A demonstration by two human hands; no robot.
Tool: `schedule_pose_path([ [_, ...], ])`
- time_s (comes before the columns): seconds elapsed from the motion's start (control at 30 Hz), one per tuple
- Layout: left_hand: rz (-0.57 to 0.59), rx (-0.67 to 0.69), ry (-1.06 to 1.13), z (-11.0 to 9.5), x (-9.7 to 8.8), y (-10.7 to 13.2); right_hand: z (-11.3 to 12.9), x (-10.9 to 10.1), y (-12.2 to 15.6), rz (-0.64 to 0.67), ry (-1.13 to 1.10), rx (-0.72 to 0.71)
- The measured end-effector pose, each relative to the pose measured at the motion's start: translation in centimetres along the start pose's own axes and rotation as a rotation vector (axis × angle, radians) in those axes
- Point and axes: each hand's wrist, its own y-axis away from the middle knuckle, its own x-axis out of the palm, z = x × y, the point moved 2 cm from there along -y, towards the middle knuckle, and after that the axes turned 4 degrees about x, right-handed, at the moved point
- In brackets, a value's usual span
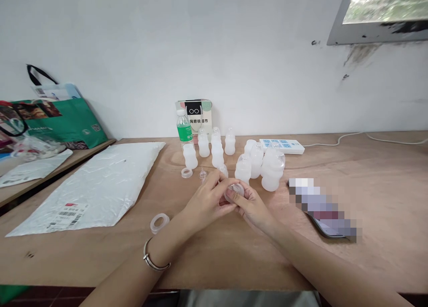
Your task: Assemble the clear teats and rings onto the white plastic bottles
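Note:
My left hand (211,194) and my right hand (251,204) meet over the middle of the table, with fingers closed around a translucent bottle collar (236,189). My right thumb presses on its inside; whether a nipple sits in it I cannot tell. Just beyond my hands stand several frosted white baby bottles, some with clear domed caps, such as one bottle (243,168) at the right and another (190,156) at the left. A loose collar (187,173) and a clear nipple (202,173) lie left of my fingers. Nearer my left wrist rests another ring (159,223).
A white plastic mailer (100,182) covers the left side of the table, beside a green bag (63,120). A green-labelled water bottle (183,128) and paper bag (203,115) stand by the wall. A power strip (294,146) and phone (329,229) lie right.

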Motion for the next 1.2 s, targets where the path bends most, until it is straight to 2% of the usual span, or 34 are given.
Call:
schedule_pose_path([
  [0.13, 0.03, -0.034, 0.161, 0.6, -0.4, 0.1, 0.1, -0.5, 0.0, 0.003, -0.02, 0.048],
  [0.27, -0.006, -0.199, 0.338, 2.2, -0.8, 0.0, 0.2, -0.6, 0.1, 0.04, -0.012, 0.045],
  [0.4, 0.188, -0.361, 0.611, 3.3, -0.3, -0.2, 0.2, -0.3, 0.3, 0.081, -0.02, 0.063],
  [0.5, 0.241, -0.354, 0.732, 3.5, -0.1, -0.4, 0.2, -0.1, 0.4, 0.144, -0.038, 0.075],
  [0.6, 0.238, -0.346, 0.765, 3.7, 0.0, -0.3, 0.4, 0.1, 0.6, 0.187, -0.054, 0.091],
  [0.77, 0.172, -0.449, 0.823, 4.5, 0.3, -0.1, 0.6, 0.5, 0.8, 0.236, -0.129, 0.119],
  [0.9, 0.176, -0.431, 0.839, 4.9, 0.4, -0.2, 0.5, 0.8, 1.0, 0.118, -0.074, 0.032],
  [1.03, 0.202, -0.368, 0.777, 4.9, 0.1, -0.3, -0.1, 0.9, 1.1, 0.067, 0.0, -0.037],
  [1.2, 0.244, -0.345, 0.724, 5.0, 0.1, -0.4, -0.7, 0.7, 1.0, 0.025, 0.052, -0.03],
])
